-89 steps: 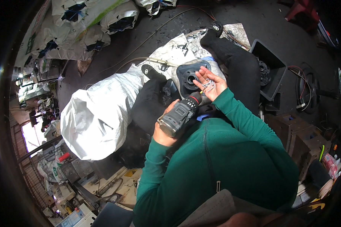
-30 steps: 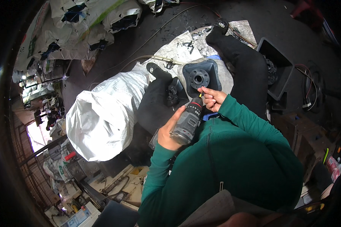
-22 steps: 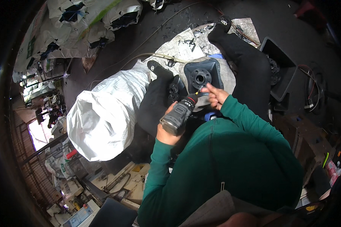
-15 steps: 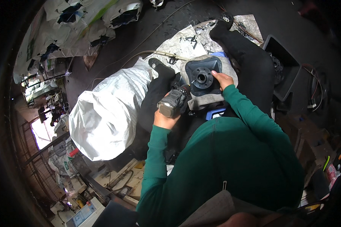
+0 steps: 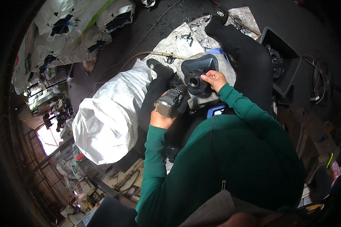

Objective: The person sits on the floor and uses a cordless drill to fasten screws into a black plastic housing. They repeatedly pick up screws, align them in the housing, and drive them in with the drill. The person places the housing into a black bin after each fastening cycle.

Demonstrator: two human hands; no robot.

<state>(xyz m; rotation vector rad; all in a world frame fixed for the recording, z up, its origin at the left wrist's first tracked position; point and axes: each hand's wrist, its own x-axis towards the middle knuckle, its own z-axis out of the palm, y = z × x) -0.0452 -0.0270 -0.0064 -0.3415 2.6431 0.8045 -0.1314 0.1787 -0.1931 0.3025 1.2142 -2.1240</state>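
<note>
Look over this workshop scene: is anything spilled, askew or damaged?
Yes. Black shards lie scattered over the crumpled white sheet and the dark floor beyond the black housing, like loose debris. The big white sack lies tipped on its side.

The dark housing part (image 5: 197, 75) is hemmed in: the left hand (image 5: 162, 117) with its power tool (image 5: 169, 104) closes the near-left side, the right hand (image 5: 215, 80) covers the right edge, and black-trousered legs (image 5: 250, 56) flank both sides. The big white sack (image 5: 106, 117) blocks the left. Only the littered sheet (image 5: 182, 38) beyond stays open.
</note>
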